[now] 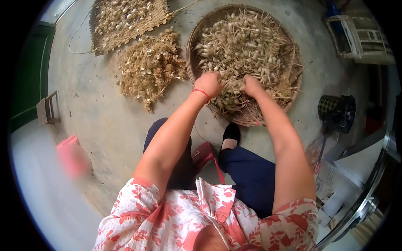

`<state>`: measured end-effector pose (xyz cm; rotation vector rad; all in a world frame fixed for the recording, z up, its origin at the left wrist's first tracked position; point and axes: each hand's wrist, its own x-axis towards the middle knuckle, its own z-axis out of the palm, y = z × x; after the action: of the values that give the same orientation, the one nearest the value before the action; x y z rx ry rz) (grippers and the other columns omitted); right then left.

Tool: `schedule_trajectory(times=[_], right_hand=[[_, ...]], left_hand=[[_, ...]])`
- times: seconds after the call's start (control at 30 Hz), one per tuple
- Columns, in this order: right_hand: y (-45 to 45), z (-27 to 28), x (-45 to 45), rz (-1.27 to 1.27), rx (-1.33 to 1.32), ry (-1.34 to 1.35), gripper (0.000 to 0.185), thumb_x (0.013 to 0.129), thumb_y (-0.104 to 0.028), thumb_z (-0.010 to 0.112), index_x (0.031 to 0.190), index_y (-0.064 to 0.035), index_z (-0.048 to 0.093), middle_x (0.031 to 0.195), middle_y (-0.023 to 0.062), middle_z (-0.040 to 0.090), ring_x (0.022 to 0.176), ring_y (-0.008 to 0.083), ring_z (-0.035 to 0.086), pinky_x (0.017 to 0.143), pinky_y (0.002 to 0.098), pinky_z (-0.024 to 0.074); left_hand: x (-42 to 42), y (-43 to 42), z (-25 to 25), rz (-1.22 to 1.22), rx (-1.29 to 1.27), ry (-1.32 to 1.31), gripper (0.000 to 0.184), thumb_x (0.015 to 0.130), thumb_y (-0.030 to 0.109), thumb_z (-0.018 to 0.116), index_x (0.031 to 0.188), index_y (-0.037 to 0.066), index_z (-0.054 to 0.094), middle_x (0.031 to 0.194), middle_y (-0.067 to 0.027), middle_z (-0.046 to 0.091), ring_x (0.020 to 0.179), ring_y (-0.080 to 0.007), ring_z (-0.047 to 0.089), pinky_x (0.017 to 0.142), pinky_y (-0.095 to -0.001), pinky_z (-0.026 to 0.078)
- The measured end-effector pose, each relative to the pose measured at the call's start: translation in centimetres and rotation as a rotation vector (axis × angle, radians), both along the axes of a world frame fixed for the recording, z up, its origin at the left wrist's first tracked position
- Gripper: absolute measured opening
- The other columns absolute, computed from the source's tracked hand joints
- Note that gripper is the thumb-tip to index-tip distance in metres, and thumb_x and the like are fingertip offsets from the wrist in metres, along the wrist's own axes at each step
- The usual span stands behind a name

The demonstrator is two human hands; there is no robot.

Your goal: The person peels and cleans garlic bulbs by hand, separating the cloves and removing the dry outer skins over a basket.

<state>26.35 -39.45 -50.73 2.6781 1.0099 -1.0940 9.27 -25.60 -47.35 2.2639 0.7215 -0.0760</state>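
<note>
A wide round woven basket (195,28) on the floor holds a heap of dried garlic (247,44) with stalks and roots attached. My left hand (209,84), with a red string at its wrist, is over the basket's near left part. Its fingers are curled closed on garlic, though their tips are partly hidden. A short way to the right, my right hand (252,86) is pinched closed at the garlic in the near part of the heap. Loose stalks and darker bulbs (228,101) lie just below the hands, beside bare weave.
Left of the basket lies a pile of dry peelings (146,67). Beyond it, a woven mat (100,44) bears loose garlic pieces (121,16). A red stool (204,155) is between my legs. A dark bin (335,111) and a wooden frame (354,35) stand at right.
</note>
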Motion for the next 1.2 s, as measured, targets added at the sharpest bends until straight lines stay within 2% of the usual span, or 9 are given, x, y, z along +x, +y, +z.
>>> schedule_trajectory(times=[0.1, 0.2, 0.4, 0.63, 0.83, 0.9, 1.03, 1.1, 1.2], right_hand=[[-0.4, -0.9, -1.3, 0.015, -0.043, -0.069, 0.033, 0.079, -0.014, 0.068, 0.104, -0.0002, 0.052, 0.093, 0.0201, 0.063, 0.082, 0.0318, 0.063, 0.073, 0.0409, 0.0512], [-1.2, 1.6, 0.9, -0.399, 0.207, 0.502, 0.034, 0.08, -0.004, 0.064, 0.11, 0.0032, 0.05, 0.086, 0.0086, 0.063, 0.058, 0.0121, 0.061, 0.052, 0.026, 0.05], [-1.1, 7.6, -0.1, -0.499, 0.522, 0.775, 0.044, 0.085, -0.007, 0.058, 0.127, 0.0015, 0.045, 0.078, 0.004, 0.059, 0.062, 0.012, 0.061, 0.055, 0.0247, 0.0493], [0.9, 9.3, -1.1, -0.153, 0.237, 0.388, 0.023, 0.084, -0.013, 0.06, 0.104, -0.0025, 0.058, 0.067, 0.0041, 0.059, 0.055, 0.0118, 0.058, 0.049, 0.0277, 0.0474], [-0.1, 10.0, 2.5, 0.079, 0.044, 0.548, 0.019, 0.081, -0.016, 0.067, 0.083, 0.0008, 0.059, 0.066, 0.0076, 0.061, 0.056, 0.0152, 0.059, 0.05, 0.0301, 0.0478], [-1.1, 7.4, 4.3, 0.435, 0.06, 0.132, 0.016, 0.081, -0.015, 0.066, 0.083, -0.0004, 0.061, 0.066, 0.0062, 0.061, 0.057, 0.0128, 0.059, 0.05, 0.0293, 0.0481], [0.4, 9.7, 2.0, -0.166, 0.148, 0.573, 0.016, 0.088, -0.017, 0.06, 0.091, -0.0009, 0.061, 0.073, 0.0058, 0.063, 0.06, 0.0125, 0.061, 0.054, 0.0287, 0.0518], [1.3, 8.7, 1.0, -0.163, 0.241, 0.675, 0.019, 0.092, -0.02, 0.054, 0.083, -0.0031, 0.056, 0.074, 0.006, 0.064, 0.065, 0.0118, 0.063, 0.059, 0.0261, 0.0523], [2.1, 7.9, -0.6, -0.256, 0.27, 0.808, 0.023, 0.094, -0.023, 0.048, 0.088, -0.0027, 0.056, 0.076, 0.0065, 0.065, 0.065, 0.0133, 0.064, 0.059, 0.0262, 0.0528]], left_hand=[[0.6, 1.3, -0.7, 0.211, -0.345, -0.056, 0.033, 0.081, 0.025, 0.061, 0.105, 0.003, 0.062, 0.094, -0.0153, 0.065, 0.083, -0.0289, 0.063, 0.078, -0.0361, 0.049], [1.9, 1.1, -1.6, 0.355, -0.608, -0.111, 0.031, 0.082, 0.025, 0.061, 0.103, 0.002, 0.063, 0.084, -0.0104, 0.066, 0.08, -0.0204, 0.064, 0.069, -0.0319, 0.051], [3.0, -1.5, 0.7, 0.285, -1.225, 0.007, 0.046, 0.088, 0.03, 0.06, 0.118, -0.004, 0.05, 0.098, -0.0122, 0.06, 0.075, -0.021, 0.062, 0.063, -0.0317, 0.055], [3.6, -2.0, 0.6, 0.102, -0.874, -0.041, 0.023, 0.092, 0.021, 0.053, 0.084, -0.001, 0.055, 0.069, -0.0063, 0.056, 0.056, -0.0136, 0.057, 0.048, -0.0284, 0.047], [2.0, -0.7, 2.6, -0.284, -0.731, 0.063, 0.028, 0.091, 0.022, 0.053, 0.079, -0.002, 0.051, 0.063, -0.005, 0.053, 0.05, -0.0133, 0.054, 0.046, -0.0284, 0.044], [2.1, 0.0, 0.7, -0.297, -0.599, 0.087, 0.027, 0.091, 0.022, 0.053, 0.082, -0.004, 0.052, 0.063, -0.0048, 0.052, 0.052, -0.0136, 0.054, 0.048, -0.0289, 0.047], [1.8, 0.2, 1.1, -0.092, -0.775, 0.121, 0.024, 0.09, 0.02, 0.054, 0.096, -0.003, 0.056, 0.067, -0.0043, 0.053, 0.056, -0.0134, 0.056, 0.052, -0.0307, 0.051], [1.9, -0.2, 1.3, 0.179, -1.186, 0.014, 0.023, 0.09, 0.021, 0.055, 0.101, 0.001, 0.055, 0.072, -0.0025, 0.052, 0.059, -0.0132, 0.055, 0.053, -0.0307, 0.051], [2.0, -0.2, 2.1, 0.213, -1.202, -0.027, 0.024, 0.089, 0.024, 0.059, 0.102, 0.004, 0.055, 0.072, -0.0009, 0.05, 0.058, -0.0118, 0.051, 0.051, -0.0297, 0.05]])
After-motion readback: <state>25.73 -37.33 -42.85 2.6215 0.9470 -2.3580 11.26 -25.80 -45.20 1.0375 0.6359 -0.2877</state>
